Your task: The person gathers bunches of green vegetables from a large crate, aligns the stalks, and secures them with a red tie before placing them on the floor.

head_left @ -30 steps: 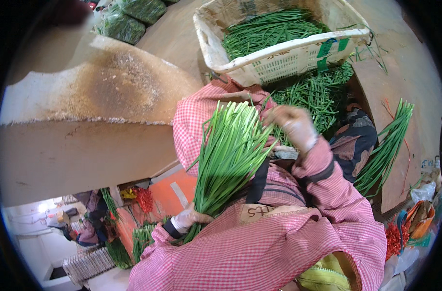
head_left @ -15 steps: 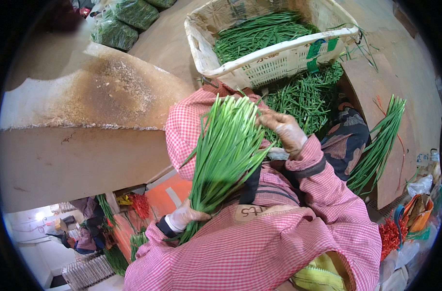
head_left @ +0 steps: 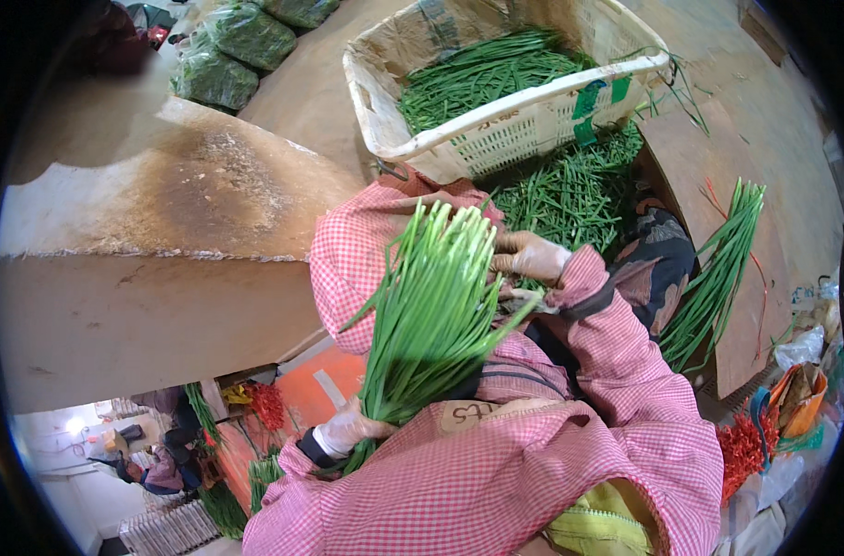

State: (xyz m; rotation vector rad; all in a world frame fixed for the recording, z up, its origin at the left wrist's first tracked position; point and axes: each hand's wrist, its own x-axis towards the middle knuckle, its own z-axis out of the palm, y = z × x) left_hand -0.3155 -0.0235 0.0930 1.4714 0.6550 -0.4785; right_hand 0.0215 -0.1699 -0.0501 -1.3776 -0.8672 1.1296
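My gloved left hand is closed around the lower, leafy end of a thick bunch of garlic chives. The bunch stands nearly upright across my lap, its pale stem ends fanned at the top. At its upper right side is my gloved right hand, fingers bent and drawn together by the stems; what they pinch, if anything, cannot be made out. A smaller bunch of chives lies on a brown board to the right, near red ties.
A white plastic crate of long chives stands ahead, with loose green leaves heaped below it. Left is a stained board. Red ties lie at lower right. Filled bags sit far left; another person is at lower left.
My right hand has lowered slightly and turned, its fingers drawing in by the stems. The bunch stands a little straighter, still in my left hand. The whole view has shifted slightly.
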